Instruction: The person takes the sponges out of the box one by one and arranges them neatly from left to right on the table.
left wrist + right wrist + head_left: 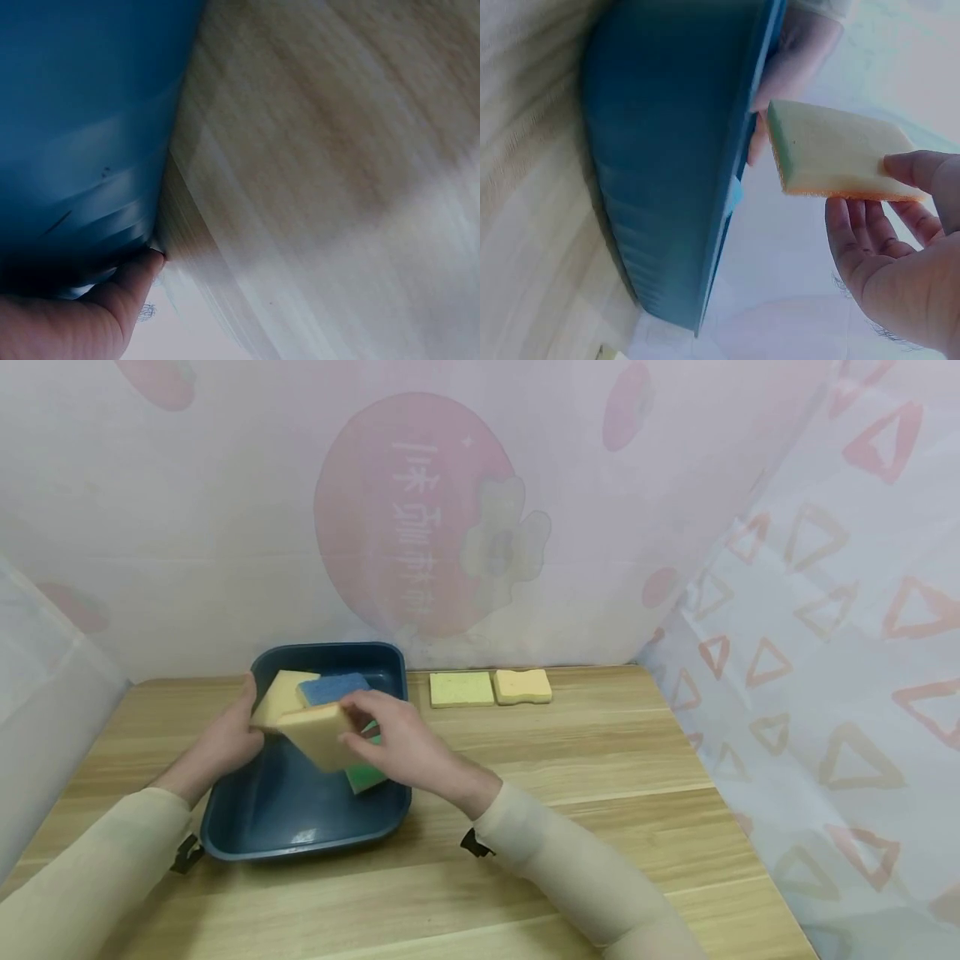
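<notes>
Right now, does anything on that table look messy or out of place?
Slightly. The sponges in the blue tray lie jumbled and tilted, a green one leaning at its right wall, while two yellow sponges sit neatly on the table. The right hand holds another sponge.

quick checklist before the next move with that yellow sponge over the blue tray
1. Right hand has the yellow sponge pinched between thumb and fingers: ok.
2. Sponge is lifted above the blue tray, not resting in it: ok.
3. Left hand steadies the tray at its left rim: ok.
4. Tray floor near the front is bare: ok.
5. Blue sponge and green sponge lie inside the tray: ok.
6. How firm the grip is: cannot tell.
</notes>
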The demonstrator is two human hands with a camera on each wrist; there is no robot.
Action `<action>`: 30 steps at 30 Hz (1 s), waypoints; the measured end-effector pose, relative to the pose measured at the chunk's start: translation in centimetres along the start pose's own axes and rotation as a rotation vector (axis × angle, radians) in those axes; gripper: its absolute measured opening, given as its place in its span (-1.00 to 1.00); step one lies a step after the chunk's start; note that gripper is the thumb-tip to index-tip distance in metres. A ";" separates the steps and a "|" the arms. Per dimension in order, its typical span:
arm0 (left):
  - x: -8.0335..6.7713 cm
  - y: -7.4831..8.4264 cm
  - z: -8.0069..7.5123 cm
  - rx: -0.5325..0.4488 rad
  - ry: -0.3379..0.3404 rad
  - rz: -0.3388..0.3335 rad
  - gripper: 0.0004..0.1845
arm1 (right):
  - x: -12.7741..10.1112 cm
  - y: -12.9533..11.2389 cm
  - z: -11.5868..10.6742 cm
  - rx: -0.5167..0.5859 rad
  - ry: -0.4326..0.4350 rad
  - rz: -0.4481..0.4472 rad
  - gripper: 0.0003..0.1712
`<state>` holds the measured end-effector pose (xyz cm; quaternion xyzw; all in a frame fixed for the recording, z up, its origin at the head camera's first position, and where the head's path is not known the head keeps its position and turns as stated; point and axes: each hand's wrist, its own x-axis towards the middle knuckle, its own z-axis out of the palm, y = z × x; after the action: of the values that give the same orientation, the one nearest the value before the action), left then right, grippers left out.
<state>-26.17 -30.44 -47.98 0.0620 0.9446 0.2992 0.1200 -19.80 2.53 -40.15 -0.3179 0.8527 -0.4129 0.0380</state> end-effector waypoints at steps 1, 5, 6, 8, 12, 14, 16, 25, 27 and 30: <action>0.0 0.1 0.0 -0.003 -0.004 -0.004 0.18 | 0.0 0.1 -0.4 0.011 0.010 0.005 -0.58; -0.1 0.2 -0.1 -0.014 -0.019 -0.010 0.16 | -0.1 0.6 -1.8 0.025 0.058 0.015 -0.58; -0.1 0.2 -0.1 -0.019 -0.023 -0.010 0.16 | -0.2 0.7 -2.2 0.022 0.073 0.016 -0.58; -0.1 0.3 -0.1 -0.015 -0.024 -0.007 0.15 | -0.3 1.0 -2.9 0.020 0.103 0.017 -0.58; -0.1 0.5 -0.1 -0.009 -0.023 -0.008 0.15 | -0.5 1.8 -4.3 0.006 0.156 0.025 -0.57; -0.1 0.6 -0.1 -0.009 -0.026 -0.014 0.15 | -0.6 2.2 -4.9 -0.001 0.180 0.028 -0.57; 0.0 0.6 -0.1 -0.012 -0.029 -0.016 0.15 | -0.7 2.7 -5.5 -0.008 0.202 0.032 -0.57; 0.2 0.6 0.2 -0.027 -0.030 -0.012 0.15 | -1.2 4.9 -7.6 -0.042 0.295 0.078 -0.60; 0.1 0.6 0.1 -0.032 -0.027 -0.011 0.15 | -1.3 5.4 -8.0 -0.052 0.311 0.090 -0.60; 0.0 0.7 0.1 -0.039 -0.022 -0.007 0.14 | -1.4 6.3 -8.5 -0.074 0.334 0.109 -0.59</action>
<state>-26.13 -29.79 -47.66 0.0594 0.9374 0.3163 0.1328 -24.74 12.00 -39.44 -0.1995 0.8778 -0.4253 -0.0935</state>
